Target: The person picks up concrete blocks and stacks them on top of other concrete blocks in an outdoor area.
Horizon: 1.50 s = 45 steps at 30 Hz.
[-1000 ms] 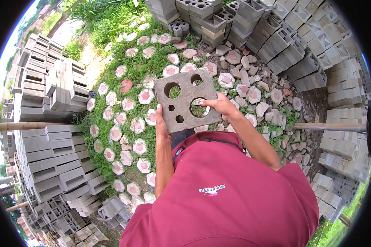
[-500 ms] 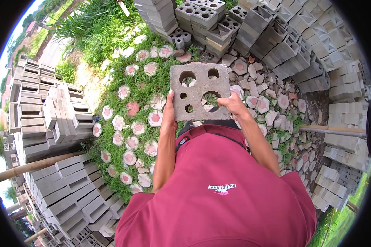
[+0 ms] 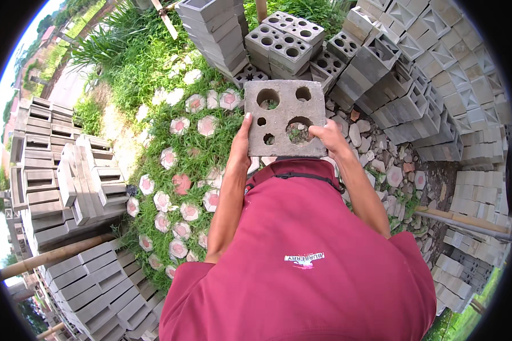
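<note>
Between my two hands is a square grey concrete block (image 3: 279, 122) pierced by several round holes of different sizes. My left hand (image 3: 242, 138) grips its left edge, fingers wrapped behind where they are hidden. On the opposite side my right hand (image 3: 330, 138) clasps the right edge, its thumb reaching to the rim of the large lower-right hole. Through the holes I see the ground. Beyond the held block stands a stack of similar blocks with round holes (image 3: 281, 42).
Tall stacks of hollow concrete blocks (image 3: 381, 74) line the right. More blocks (image 3: 99, 275) are piled on the left, beside a bamboo pole (image 3: 57, 256). Hexagonal pavers (image 3: 206, 126) lie in the grass, with broken stones (image 3: 355, 135) to the right. Another pole (image 3: 461, 220) juts in at right.
The block and both hands sit slightly higher and further right in view. The stack of holed blocks ahead shows more fully, and the whole view has shifted a little.
</note>
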Tool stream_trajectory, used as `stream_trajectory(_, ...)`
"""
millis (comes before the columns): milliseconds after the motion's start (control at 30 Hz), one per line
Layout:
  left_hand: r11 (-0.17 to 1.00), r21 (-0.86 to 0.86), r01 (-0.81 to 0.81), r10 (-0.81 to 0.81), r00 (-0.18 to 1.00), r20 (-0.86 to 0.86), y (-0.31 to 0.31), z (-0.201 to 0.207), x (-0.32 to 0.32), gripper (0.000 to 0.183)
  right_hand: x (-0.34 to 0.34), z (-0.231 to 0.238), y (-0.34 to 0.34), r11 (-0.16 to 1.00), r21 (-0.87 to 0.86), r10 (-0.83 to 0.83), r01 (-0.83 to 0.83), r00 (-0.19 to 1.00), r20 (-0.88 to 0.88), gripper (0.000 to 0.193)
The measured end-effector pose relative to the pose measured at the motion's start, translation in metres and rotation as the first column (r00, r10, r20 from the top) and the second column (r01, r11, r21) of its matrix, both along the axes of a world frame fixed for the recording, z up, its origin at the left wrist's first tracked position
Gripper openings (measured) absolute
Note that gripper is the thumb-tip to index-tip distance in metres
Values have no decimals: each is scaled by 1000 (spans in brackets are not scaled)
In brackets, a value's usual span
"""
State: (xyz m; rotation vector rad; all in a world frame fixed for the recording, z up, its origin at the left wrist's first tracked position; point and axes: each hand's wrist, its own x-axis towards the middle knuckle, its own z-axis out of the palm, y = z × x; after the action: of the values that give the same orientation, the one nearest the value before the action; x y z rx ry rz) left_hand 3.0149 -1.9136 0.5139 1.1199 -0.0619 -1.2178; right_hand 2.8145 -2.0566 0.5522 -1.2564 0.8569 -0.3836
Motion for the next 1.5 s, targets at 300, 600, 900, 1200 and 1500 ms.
stream_trajectory(300, 1000, -12, -2, 1, 997, -77, -127, -12, 43, 66, 40, -14, -116, 993, 18, -115, 115, 993, 10, 27)
stream_trajectory(600, 985, 97, 145, -133, 984, -120, -258, -47, 126, 67, 108, -49, -212, 952, 122, -276, 282, 959, -60, 30)
stream_trajectory(900, 909, 244, 338, -288, 933, -217, -387, -93, 253, 62, 219, -81, -313, 818, 345, -414, 461, 887, -205, 24)
stream_trajectory(1200, 920, 276, 280, -254, 959, -125, -465, -94, 346, 85, 323, -145, -385, 589, 515, -585, 624, 768, -261, 17)
stream_trajectory(1500, 930, 350, 113, -1, 953, -302, -558, -195, 340, 47, 372, -202, -488, 760, 210, -577, 615, 788, -216, 41)
